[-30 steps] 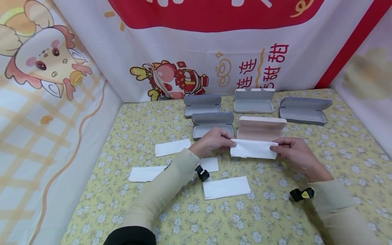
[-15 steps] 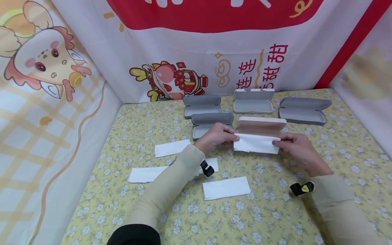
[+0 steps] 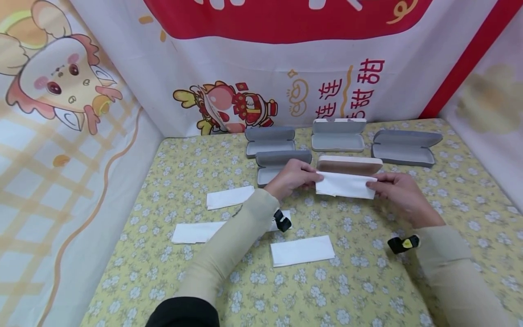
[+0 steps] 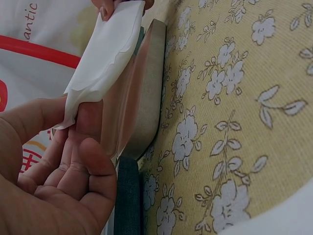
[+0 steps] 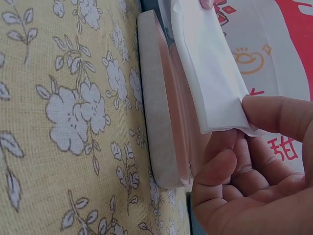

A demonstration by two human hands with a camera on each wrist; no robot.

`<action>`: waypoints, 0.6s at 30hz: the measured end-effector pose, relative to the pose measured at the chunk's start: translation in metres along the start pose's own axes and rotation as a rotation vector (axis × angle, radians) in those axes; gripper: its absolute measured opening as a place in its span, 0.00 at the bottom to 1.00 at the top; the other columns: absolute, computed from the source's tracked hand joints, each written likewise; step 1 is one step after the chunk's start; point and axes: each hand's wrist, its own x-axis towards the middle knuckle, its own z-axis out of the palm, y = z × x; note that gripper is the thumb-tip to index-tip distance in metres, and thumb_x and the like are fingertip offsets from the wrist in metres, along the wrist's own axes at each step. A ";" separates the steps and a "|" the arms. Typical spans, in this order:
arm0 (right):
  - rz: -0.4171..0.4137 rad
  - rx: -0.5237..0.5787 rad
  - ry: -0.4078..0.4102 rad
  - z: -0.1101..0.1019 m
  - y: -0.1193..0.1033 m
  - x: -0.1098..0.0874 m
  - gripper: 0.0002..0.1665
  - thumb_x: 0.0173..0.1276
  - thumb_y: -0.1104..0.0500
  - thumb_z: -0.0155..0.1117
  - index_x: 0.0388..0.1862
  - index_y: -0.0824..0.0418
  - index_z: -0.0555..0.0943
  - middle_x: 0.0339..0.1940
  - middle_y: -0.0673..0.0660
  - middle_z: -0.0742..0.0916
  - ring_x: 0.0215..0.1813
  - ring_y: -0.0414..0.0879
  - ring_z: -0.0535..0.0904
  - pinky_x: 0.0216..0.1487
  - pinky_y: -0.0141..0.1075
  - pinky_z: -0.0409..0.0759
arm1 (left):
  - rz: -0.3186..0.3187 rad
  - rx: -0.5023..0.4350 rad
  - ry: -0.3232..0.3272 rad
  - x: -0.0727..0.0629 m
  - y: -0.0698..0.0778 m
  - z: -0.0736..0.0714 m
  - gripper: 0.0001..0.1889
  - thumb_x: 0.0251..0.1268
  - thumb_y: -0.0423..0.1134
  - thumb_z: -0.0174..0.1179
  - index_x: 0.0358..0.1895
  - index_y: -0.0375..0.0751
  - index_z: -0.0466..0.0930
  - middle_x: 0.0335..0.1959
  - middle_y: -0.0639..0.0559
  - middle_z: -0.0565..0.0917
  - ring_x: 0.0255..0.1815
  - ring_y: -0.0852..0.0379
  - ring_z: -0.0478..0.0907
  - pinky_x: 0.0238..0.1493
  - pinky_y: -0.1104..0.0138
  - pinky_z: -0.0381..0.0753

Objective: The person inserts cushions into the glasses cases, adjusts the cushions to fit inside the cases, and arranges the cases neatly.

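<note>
A folded white tissue (image 3: 346, 186) is stretched between my hands, above the open glasses case (image 3: 349, 165) with the pink lining. My left hand (image 3: 291, 179) pinches its left end between thumb and fingers. At the opposite end, my right hand (image 3: 402, 197) pinches the corner in the same way. Both wrist views show the tissue (image 4: 105, 54) over the case's base (image 5: 154, 98), apart from it. In the head view the tissue hides most of that base. A grey open glasses case (image 3: 283, 157) lies just behind my left hand, partly covered by it.
Behind stand more open glasses cases: a grey one (image 3: 270, 134), a white one (image 3: 338, 135) and a dark grey one (image 3: 404, 147). Several folded tissues lie on the flowered cloth, including a left one (image 3: 196, 232) and a front one (image 3: 302, 251); my left forearm partly covers another.
Both hands have carried the stretched tissue away from me and slightly right, from in front of the pink-lined case to over its base. The cases and other tissues have not moved.
</note>
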 end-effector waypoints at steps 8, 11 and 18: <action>0.012 -0.004 0.012 -0.004 0.001 0.007 0.25 0.72 0.48 0.68 0.53 0.69 0.79 0.45 0.50 0.80 0.39 0.43 0.78 0.41 0.39 0.81 | 0.030 -0.033 0.041 0.004 0.001 0.007 0.04 0.62 0.36 0.73 0.36 0.39 0.88 0.35 0.44 0.88 0.34 0.48 0.85 0.49 0.45 0.80; 0.011 0.003 0.015 -0.006 0.002 0.009 0.27 0.72 0.47 0.67 0.53 0.69 0.78 0.46 0.52 0.79 0.39 0.45 0.76 0.41 0.40 0.81 | 0.043 -0.044 0.067 0.006 0.001 0.011 0.05 0.62 0.36 0.72 0.38 0.40 0.88 0.35 0.45 0.88 0.33 0.49 0.85 0.48 0.45 0.80; 0.042 -0.007 0.045 -0.008 0.005 0.016 0.29 0.72 0.45 0.66 0.56 0.69 0.77 0.51 0.55 0.77 0.41 0.46 0.75 0.40 0.40 0.81 | 0.054 -0.023 0.147 0.013 0.000 0.018 0.05 0.62 0.38 0.73 0.35 0.41 0.88 0.30 0.45 0.87 0.26 0.52 0.82 0.39 0.48 0.80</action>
